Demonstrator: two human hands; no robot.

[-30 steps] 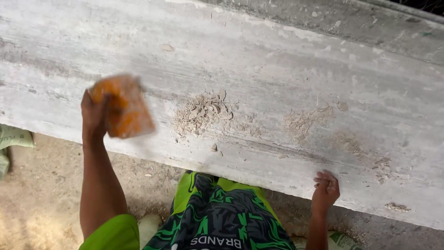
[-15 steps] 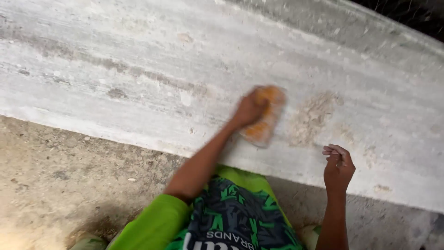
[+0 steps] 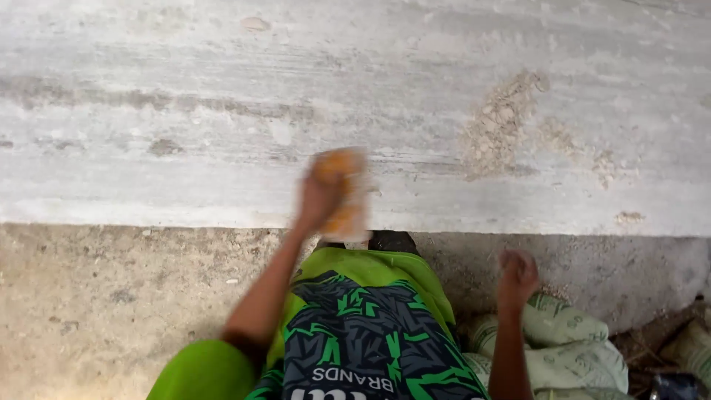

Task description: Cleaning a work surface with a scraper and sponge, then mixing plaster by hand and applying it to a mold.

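Only one view here, the head cam looking down. The left hand [image 3: 320, 194] is clamped on an orange sponge [image 3: 346, 194], which sits on the grey slab [image 3: 222, 111] right at its near edge, just above the person's green and black shirt [image 3: 363, 333]. Half a second back that sponge was further right and farther up the slab, next to the crumbly tan patch [image 3: 500, 126]; now it has slid left and toward the near edge, well apart from that patch. So the rubbing stroke looks like it's sweeping back across the surface, and the patch is still there, rough as before. The right hand [image 3: 516, 275] hangs below the slab edge, holding nothing, fingers loosely curled but too blurry to say more, just above the pale sacks [image 3: 570, 333] on the ground.
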